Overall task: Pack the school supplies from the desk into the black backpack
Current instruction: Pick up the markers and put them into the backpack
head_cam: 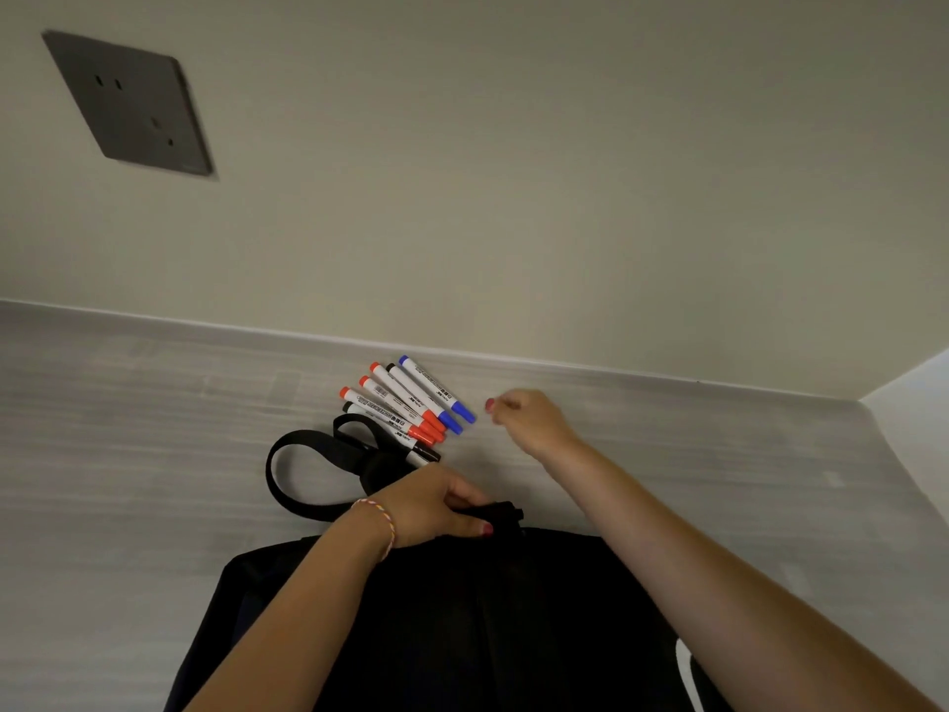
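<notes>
The black backpack (462, 619) lies flat on the grey desk, filling the lower middle of the head view. My left hand (431, 511) grips its top handle at the upper edge. A black strap loop (287, 454) curls out to the upper left. Behind the bag lies a fan of several whiteboard markers (405, 403) with red, blue and black caps, close to the wall. My right hand (529, 418) hovers just right of the markers, fingers loosely curled, nothing in it, a small gap from the blue caps.
The grey wood-grain desk (128, 454) runs to a beige wall at the back and a side wall at the right. A dark wall socket plate (128, 102) sits high on the left. Something white (685, 670) shows at the bag's lower right.
</notes>
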